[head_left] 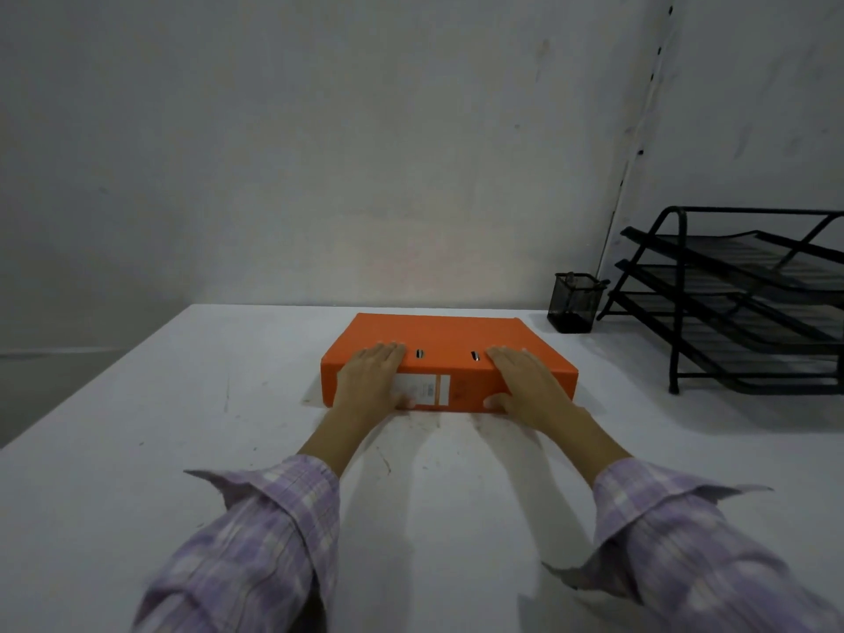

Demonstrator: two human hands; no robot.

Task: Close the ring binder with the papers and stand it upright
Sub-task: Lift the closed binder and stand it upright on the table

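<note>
An orange ring binder lies flat and closed on the white table, its spine with a white label facing me. No papers show; the cover hides the inside. My left hand grips the left part of the spine, fingers on the top cover and thumb against the spine's lower edge. My right hand holds the right part of the spine the same way, thumb at the bottom edge. Two small metal slots sit on the cover between my hands.
A black mesh pen cup stands at the back right by the wall. A black three-tier wire letter tray fills the right side. The grey wall rises behind the table's far edge. The table's left edge runs diagonally at the left.
</note>
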